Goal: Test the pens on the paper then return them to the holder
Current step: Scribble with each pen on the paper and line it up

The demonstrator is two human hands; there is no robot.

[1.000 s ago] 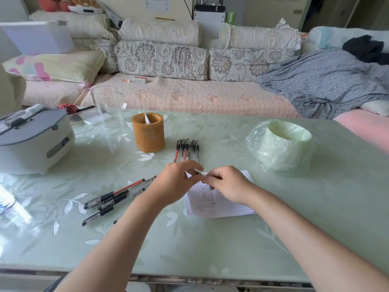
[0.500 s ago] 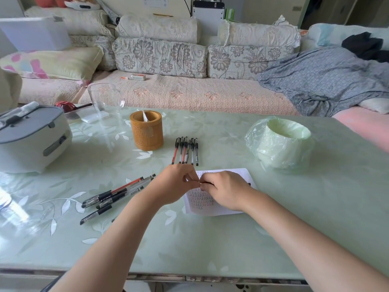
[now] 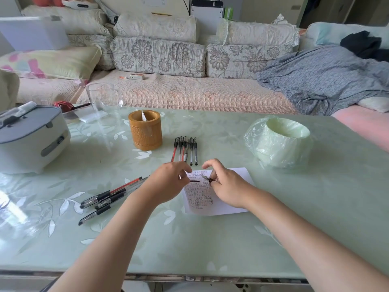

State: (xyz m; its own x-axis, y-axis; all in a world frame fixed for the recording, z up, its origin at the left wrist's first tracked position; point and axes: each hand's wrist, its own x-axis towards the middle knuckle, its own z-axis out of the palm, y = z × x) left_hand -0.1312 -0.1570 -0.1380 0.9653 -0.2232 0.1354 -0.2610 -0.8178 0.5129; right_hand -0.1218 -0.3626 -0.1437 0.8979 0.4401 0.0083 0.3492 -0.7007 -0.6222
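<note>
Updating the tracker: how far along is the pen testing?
Done: the paper carries rows of test marks. In hand: the right hand holds an uncapped pen over it; the left hand pinches its cap. Left: a row of pens and a pile of pens lie on the table; the holder shows no pens.

Both bare forearms extend forward from the lower edge of the view and converge toward the centre, backs of the hands up. The left hand (image 3: 171, 183) has its fingers curled and pinches a pen cap (image 3: 194, 181) at the fingertips. The right hand (image 3: 228, 187) pinches a pen (image 3: 207, 178) in curled fingers, index finger raised and arched; the two hands are near each other, not touching.
</note>
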